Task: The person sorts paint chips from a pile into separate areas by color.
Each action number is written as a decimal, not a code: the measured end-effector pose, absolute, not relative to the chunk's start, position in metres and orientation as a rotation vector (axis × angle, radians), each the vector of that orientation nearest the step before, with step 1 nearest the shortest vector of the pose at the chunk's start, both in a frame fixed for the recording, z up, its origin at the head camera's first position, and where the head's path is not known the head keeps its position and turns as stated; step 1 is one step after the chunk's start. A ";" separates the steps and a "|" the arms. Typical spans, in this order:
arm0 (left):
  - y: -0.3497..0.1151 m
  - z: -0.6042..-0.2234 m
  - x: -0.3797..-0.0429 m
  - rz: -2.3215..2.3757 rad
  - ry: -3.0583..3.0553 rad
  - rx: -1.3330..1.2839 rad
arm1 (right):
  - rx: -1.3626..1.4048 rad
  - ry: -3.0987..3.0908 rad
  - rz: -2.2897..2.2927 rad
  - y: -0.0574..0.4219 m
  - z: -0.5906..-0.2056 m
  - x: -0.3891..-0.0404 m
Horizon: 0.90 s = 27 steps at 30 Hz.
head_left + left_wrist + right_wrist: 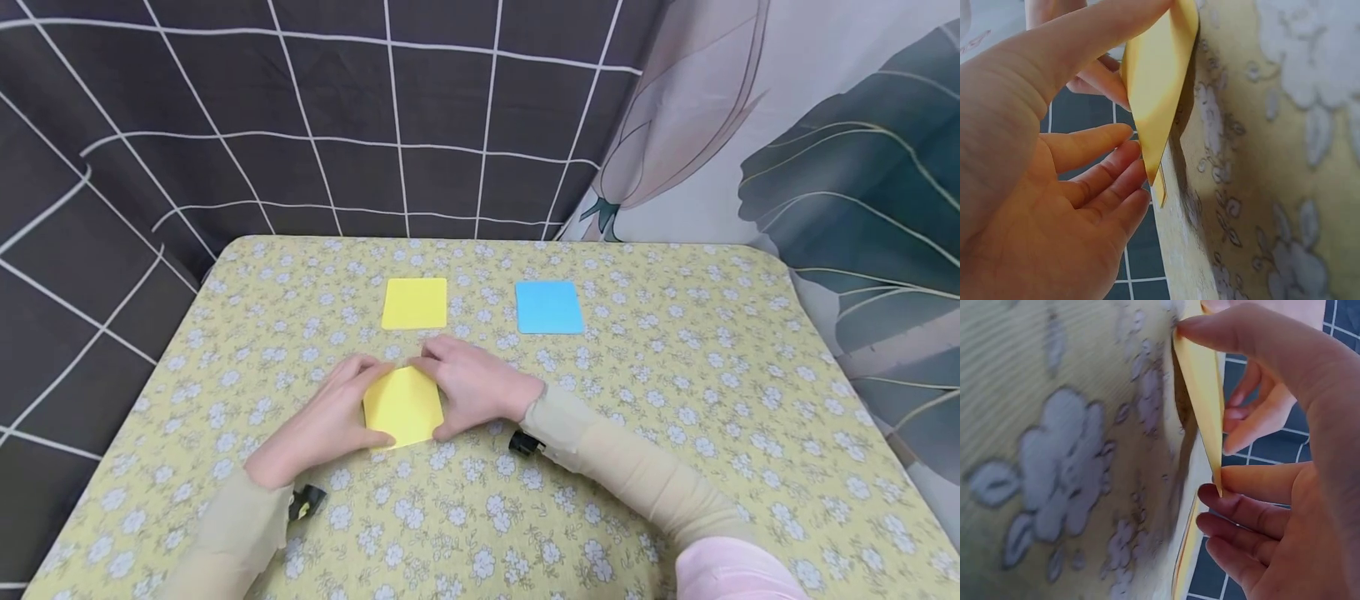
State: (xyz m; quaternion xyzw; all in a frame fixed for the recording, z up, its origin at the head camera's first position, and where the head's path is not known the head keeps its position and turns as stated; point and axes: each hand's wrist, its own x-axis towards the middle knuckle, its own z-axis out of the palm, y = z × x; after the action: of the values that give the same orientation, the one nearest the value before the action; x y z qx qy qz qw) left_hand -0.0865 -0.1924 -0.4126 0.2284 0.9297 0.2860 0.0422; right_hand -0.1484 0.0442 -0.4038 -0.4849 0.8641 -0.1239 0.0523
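Note:
In the head view, a thin yellow square of paper (403,407) is held between both hands, tilted up off the cloth in the wrist views. My left hand (330,417) grips its left side, with the thumb at the lower corner and the fingertips by the upper one. On the opposite side my right hand (476,387) holds it, thumb at the lower right. The right wrist view has the paper's far tip (1218,478) pinched between that hand's index and middle fingers. The left wrist view shows the left fingertips (1132,150) along the paper's edge.
Farther back on the flowered tablecloth (675,467) lie a yellow square pad (415,303) and, to its right, a blue square pad (549,307). A dark gridded curtain (442,100) hangs behind the table, and a leaf-patterned curtain (697,200) stands at the right.

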 end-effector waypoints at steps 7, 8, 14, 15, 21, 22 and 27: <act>-0.190 -0.413 -0.093 0.870 2.814 0.669 | -1.387 2.635 -0.393 0.052 -0.403 -0.153; -0.190 -0.413 -0.094 0.864 2.808 0.665 | -1.374 2.637 -0.406 0.053 -0.403 -0.154; -0.188 -0.411 -0.104 0.809 2.799 0.651 | -1.352 2.661 -0.497 0.060 -0.399 -0.164; -0.188 -0.411 -0.106 0.808 2.798 0.652 | -1.347 2.665 -0.510 0.060 -0.398 -0.166; -0.186 -0.404 -0.124 0.804 2.804 0.674 | -1.299 2.691 -0.533 0.064 -0.395 -0.175; -0.186 -0.402 -0.128 0.802 2.809 0.679 | -1.289 2.700 -0.535 0.064 -0.395 -0.177; -0.187 -0.391 -0.156 0.800 2.806 0.677 | -1.233 2.746 -0.577 0.064 -0.394 -0.194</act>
State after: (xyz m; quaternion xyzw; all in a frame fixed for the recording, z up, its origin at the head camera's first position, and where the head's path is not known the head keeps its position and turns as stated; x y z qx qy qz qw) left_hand -0.1560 -0.1867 -0.3910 0.2253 0.9343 0.2664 0.0731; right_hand -0.1941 0.0636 -0.3939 -0.4019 0.8953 -0.1881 0.0384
